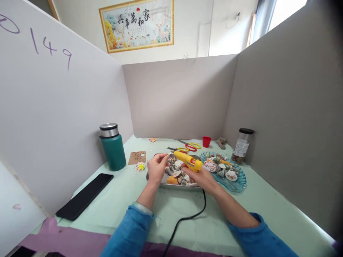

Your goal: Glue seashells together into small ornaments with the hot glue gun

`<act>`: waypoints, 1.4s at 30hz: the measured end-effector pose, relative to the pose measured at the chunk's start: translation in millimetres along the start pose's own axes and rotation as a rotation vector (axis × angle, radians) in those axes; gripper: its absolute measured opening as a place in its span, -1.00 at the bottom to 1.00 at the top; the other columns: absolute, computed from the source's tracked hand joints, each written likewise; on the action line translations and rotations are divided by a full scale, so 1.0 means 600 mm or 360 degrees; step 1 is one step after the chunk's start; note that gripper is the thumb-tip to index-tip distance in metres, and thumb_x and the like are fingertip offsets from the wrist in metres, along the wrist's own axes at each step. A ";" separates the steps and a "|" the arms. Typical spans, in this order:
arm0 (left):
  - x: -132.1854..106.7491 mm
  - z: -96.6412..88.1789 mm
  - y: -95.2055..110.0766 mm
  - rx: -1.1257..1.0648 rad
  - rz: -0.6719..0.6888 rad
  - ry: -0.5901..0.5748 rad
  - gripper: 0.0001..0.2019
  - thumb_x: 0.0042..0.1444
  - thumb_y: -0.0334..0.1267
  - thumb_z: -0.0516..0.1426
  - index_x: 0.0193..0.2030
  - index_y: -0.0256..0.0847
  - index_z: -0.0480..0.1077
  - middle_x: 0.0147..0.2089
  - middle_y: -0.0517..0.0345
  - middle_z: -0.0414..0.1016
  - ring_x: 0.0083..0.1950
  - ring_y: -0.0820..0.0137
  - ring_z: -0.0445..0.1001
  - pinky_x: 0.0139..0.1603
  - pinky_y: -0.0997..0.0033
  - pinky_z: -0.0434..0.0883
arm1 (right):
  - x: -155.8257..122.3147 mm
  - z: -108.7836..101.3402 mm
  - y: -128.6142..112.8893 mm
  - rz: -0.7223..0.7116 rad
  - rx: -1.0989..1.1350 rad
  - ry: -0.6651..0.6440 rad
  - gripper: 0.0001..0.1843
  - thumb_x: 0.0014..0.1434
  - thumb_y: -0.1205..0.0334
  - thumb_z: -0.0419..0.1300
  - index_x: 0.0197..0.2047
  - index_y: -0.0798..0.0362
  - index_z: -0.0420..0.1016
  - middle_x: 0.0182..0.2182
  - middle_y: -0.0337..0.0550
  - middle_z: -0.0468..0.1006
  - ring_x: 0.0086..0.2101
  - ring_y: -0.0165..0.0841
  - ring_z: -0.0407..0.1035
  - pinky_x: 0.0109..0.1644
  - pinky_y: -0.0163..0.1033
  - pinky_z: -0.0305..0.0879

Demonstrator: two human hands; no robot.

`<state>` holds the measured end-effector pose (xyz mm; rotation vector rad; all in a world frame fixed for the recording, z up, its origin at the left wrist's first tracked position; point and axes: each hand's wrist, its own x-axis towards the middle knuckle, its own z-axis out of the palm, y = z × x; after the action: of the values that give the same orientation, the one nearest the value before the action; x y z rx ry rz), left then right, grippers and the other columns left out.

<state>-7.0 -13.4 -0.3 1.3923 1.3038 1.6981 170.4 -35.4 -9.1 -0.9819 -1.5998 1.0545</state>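
Currently, R hand (200, 177) has fingers round yellow glue gun (189, 161) over metal tray (179, 187), tip v. near L hand (156, 168), which pinches small white piece (169, 153); slip might burn it, or snagged black cord (184, 218) cd jerk aim.

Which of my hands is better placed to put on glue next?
Probably your right hand: it holds the yellow glue gun, its front end toward your left hand, which seems busy pinching a small pale piece.
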 end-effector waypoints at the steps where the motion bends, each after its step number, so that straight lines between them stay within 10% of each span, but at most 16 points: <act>1: 0.000 0.000 0.001 -0.0003 0.0004 0.0007 -0.80 -0.06 -0.18 0.19 -0.33 -0.25 0.48 -0.49 0.19 0.52 -0.53 0.47 0.45 -0.42 0.51 0.39 | 0.001 0.001 0.001 0.0007 -0.0030 0.0009 -0.71 0.03 0.01 0.22 -0.25 0.03 0.47 -0.63 -0.31 0.31 -0.64 -0.48 0.13 -0.57 -0.32 0.18; 14: 0.002 0.005 -0.005 -0.0241 -0.0002 0.0035 -0.75 -0.13 -0.13 0.24 -0.37 -0.30 0.50 -0.49 0.18 0.50 -0.60 0.51 0.40 -0.52 0.53 0.33 | -0.009 0.003 0.006 -0.0803 -0.0917 0.0071 -0.87 0.16 0.24 0.06 -0.27 0.06 0.39 -0.45 -0.20 0.45 -0.45 -0.38 0.29 -0.35 -0.32 0.17; 42: 0.002 0.003 -0.018 -0.0022 0.0093 -0.0031 -0.79 -0.07 -0.15 0.19 -0.38 -0.27 0.49 -0.53 0.18 0.50 -0.58 0.47 0.43 -0.51 0.52 0.36 | -0.007 -0.010 0.016 -0.1001 -0.1518 0.0192 -0.81 0.15 0.24 0.09 -0.19 0.06 0.46 -0.35 -0.09 0.58 -0.36 -0.32 0.45 -0.31 -0.32 0.23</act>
<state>-7.3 -7.8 -9.7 1.4486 1.2498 1.7247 178.5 -35.2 -18.1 -0.9718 -2.1318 -0.2475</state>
